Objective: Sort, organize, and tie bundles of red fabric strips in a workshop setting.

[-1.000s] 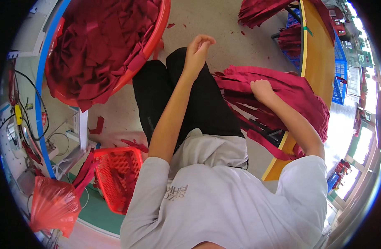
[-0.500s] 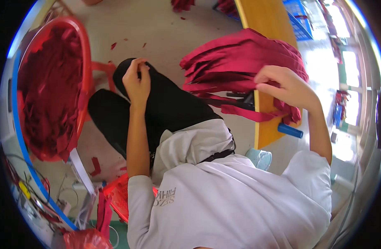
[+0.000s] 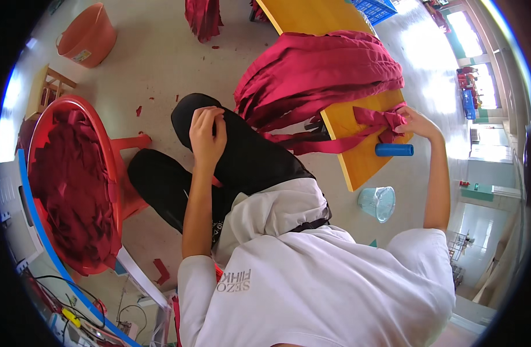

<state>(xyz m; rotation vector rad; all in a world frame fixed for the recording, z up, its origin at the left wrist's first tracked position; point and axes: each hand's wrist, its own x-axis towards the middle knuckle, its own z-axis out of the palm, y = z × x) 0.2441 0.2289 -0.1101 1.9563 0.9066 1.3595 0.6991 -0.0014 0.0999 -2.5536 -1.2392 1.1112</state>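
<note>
A thick bundle of dark red fabric strips (image 3: 320, 75) drapes over the yellow wooden board (image 3: 358, 165) and hangs down beside my knee. One strip runs across the board to a gathered, knotted-looking bunch of fabric (image 3: 391, 122). My right hand (image 3: 418, 123) is closed on that bunch at the board's right edge, its fingertips partly hidden by cloth. Just below lies a blue cylinder (image 3: 394, 150). My left hand (image 3: 208, 134) hovers over or rests on my black-trousered thigh, fingers curled together; nothing shows in it.
At left, a red tub (image 3: 112, 168) full of dark red fabric pieces sits on a red stool (image 3: 132, 144). Beyond it stands a salmon bucket (image 3: 89, 36). A translucent bin (image 3: 377, 203) is on the floor near the board. A blue crate (image 3: 375, 8) lies at the far end.
My right hand has moved from the bundle to the bunched fabric and closed on it. My left hand has shifted slightly right and down in the picture. The view has turned, showing more floor.
</note>
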